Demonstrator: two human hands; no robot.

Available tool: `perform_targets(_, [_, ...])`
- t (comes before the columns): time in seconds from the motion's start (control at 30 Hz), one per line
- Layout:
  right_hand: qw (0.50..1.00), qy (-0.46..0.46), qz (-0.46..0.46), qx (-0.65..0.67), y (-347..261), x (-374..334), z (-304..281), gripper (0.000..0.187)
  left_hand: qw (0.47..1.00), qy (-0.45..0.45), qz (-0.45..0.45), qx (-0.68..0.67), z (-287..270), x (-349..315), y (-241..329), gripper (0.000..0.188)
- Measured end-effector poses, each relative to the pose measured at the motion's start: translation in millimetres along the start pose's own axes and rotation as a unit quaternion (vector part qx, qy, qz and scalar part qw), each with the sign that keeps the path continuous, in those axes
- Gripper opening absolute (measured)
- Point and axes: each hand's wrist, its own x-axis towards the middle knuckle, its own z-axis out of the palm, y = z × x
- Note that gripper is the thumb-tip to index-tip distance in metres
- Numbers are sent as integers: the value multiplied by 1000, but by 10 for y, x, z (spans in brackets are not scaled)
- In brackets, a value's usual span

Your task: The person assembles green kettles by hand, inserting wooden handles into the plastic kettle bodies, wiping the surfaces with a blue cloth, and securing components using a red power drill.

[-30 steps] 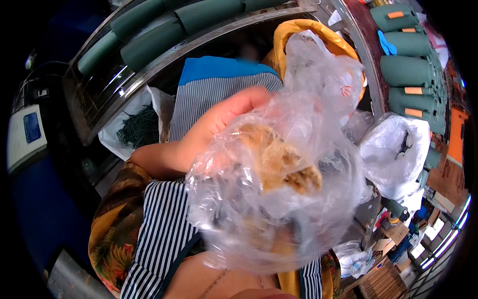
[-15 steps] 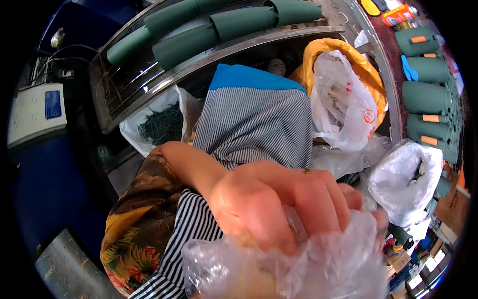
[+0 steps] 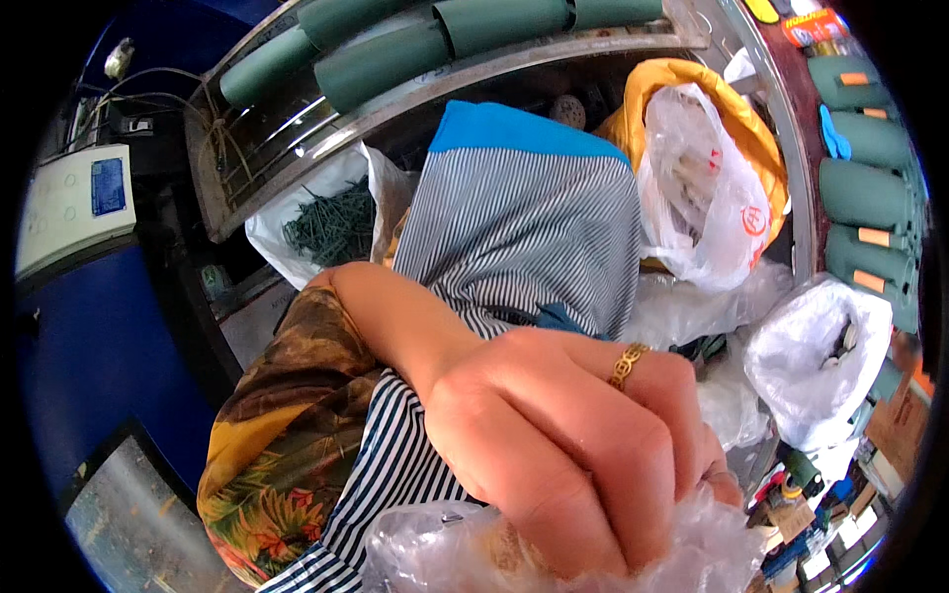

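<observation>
My left hand [image 3: 563, 425] is at the lower middle, its back facing up and a gold-coloured ring on one finger. Its fingers bend down, closed on a crumpled clear plastic bag [image 3: 425, 549]; the fingertips are hidden in the plastic. Something beige shows blurred through the bag, too unclear to name. The left arm comes from the lower left in a dark floral sleeve [image 3: 287, 455]. My right hand is not in view. Beyond the left hand, a striped cloth [image 3: 534, 217] with a blue band covers my lap.
Green curved pieces [image 3: 386, 69] lie in a metal-edged tray at the back. A white bag of dark green strips [image 3: 331, 222] is left of my lap; a yellow sack [image 3: 766, 128] holding a white plastic bag stands right. A white bag [image 3: 811, 385] and more green pieces [image 3: 865, 193] are farther right.
My left hand has turned and its fingers now reach lower into the plastic, with the ring showing clearly. The whole view has shifted slightly.
</observation>
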Motion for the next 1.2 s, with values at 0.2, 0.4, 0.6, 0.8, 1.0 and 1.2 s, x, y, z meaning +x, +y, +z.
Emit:
perform_targets(0.2, [1000, 2, -12, 9, 51, 20, 73, 16, 965, 258, 23, -33, 446, 17, -89, 24])
perform_targets(0.4, [1000, 7, -16, 9, 53, 9, 95, 17, 990, 108, -76, 46, 261, 107, 140, 23])
perform_targets(0.6, [1000, 23, -15, 9, 11, -73, 43, 17, 996, -27, -12, -83, 29, -29, -59, 12])
perform_targets(0.8, [1000, 16, -20, 18, 33, -72, 105, 18, 994, 20, 86, -59, 188, -114, -283, 28])
perform_targets(1.0, [999, 20, -25, 13, 4, -76, 100, 18, 999, -34, 1, -14, 203, -183, -213, 29])
perform_targets(1.2, [999, 21, -24, 5, 6, -86, 104, 19, 993, -68, 27, 89, 154, -74, -162, 21])
